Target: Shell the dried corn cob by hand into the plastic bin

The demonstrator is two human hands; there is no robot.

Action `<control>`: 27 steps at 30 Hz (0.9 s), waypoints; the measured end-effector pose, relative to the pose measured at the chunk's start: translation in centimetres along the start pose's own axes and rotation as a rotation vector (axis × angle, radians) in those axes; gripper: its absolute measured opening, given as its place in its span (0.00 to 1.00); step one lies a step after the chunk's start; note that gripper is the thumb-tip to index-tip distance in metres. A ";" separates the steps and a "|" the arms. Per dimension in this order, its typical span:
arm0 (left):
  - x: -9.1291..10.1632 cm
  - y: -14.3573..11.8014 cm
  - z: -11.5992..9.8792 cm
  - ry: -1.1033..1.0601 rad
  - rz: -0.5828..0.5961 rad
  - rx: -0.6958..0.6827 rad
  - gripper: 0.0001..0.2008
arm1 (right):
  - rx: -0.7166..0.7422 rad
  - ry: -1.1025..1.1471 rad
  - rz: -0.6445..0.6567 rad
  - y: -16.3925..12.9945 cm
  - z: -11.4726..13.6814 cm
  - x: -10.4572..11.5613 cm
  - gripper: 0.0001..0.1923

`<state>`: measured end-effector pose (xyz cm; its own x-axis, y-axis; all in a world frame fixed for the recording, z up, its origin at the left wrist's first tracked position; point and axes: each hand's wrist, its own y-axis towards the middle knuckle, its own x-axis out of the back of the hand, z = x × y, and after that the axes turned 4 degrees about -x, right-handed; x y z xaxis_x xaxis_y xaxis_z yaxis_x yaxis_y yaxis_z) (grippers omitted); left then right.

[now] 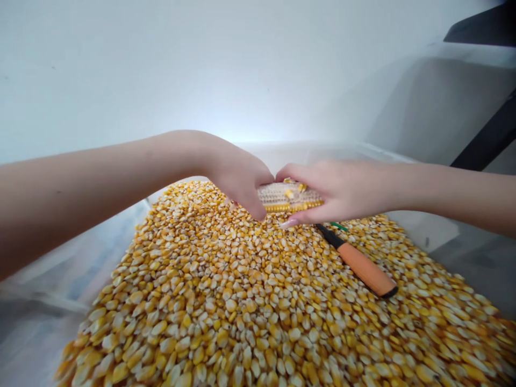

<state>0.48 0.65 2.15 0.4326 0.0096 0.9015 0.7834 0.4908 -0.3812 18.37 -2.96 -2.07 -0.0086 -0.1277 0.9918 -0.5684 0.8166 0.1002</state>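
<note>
A corn cob (282,196) is held level above a deep heap of loose corn kernels (250,290). Most of its visible side is bare and pale, with a row of yellow kernels along the lower edge and a few near the top. My left hand (242,180) is closed around the cob's left end. My right hand (338,188) grips the right end, thumb below and fingers over the top. Both ends of the cob are hidden by my hands. Beneath my right hand lies a tool with an orange handle (366,269); its far end is hidden.
A translucent plastic bin (387,153) holds the kernels, its walls rising at the back and sides. Behind it stands a pale wall (193,70). A dark bar (489,134) slants at the right. Something thin and green (339,226) lies beside the tool.
</note>
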 end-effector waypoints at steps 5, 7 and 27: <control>-0.3 0.6 1.4 -0.055 -0.035 0.197 0.26 | -0.022 -0.042 -0.043 0.2 -1.0 0.5 0.30; -0.5 0.8 1.8 -0.082 -0.023 0.198 0.27 | -0.015 -0.064 -0.064 0.3 -1.1 0.7 0.29; -0.6 1.0 1.2 -0.042 -0.051 0.125 0.29 | -0.064 -0.090 -0.021 -0.4 0.6 0.6 0.27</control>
<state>0.48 2.23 1.44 0.3724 0.0165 0.9279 0.7411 0.5966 -0.3080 18.09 -3.70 -1.52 -0.0727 -0.1924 0.9786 -0.5158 0.8470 0.1282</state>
